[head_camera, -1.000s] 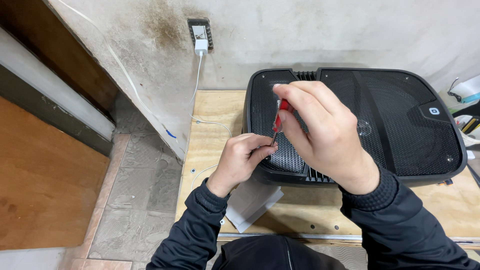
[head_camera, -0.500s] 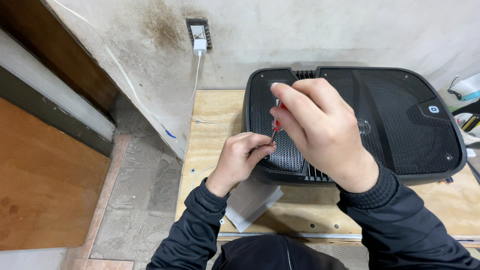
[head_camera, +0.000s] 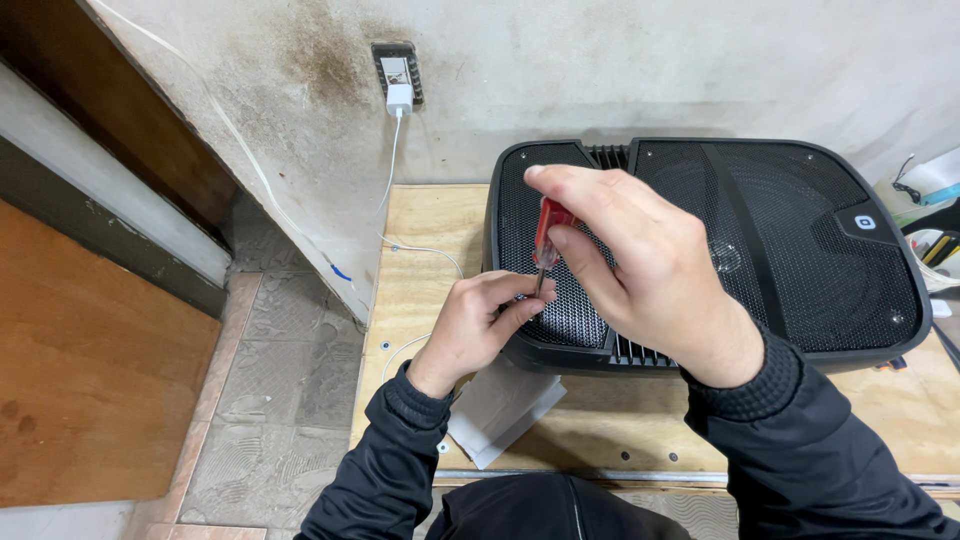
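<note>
A large black speaker (head_camera: 780, 250) with a mesh grille lies flat on a plywood table (head_camera: 430, 240). My right hand (head_camera: 640, 270) grips a red-handled screwdriver (head_camera: 548, 232), held upright over the speaker's near left corner. My left hand (head_camera: 480, 325) rests at that corner, its fingertips pinched around the screwdriver's thin shaft near the tip. The tip itself is hidden by my fingers.
A white charger (head_camera: 399, 97) sits in a wall socket, its cable (head_camera: 420, 250) trailing over the table. A white folded paper (head_camera: 500, 410) lies under the speaker's front edge. Tools and a white container (head_camera: 935, 215) sit at the far right. Tiled floor lies left.
My right hand has shifted slightly on the screwdriver handle, and the view has tilted a little. My left hand stays at the speaker's corner.
</note>
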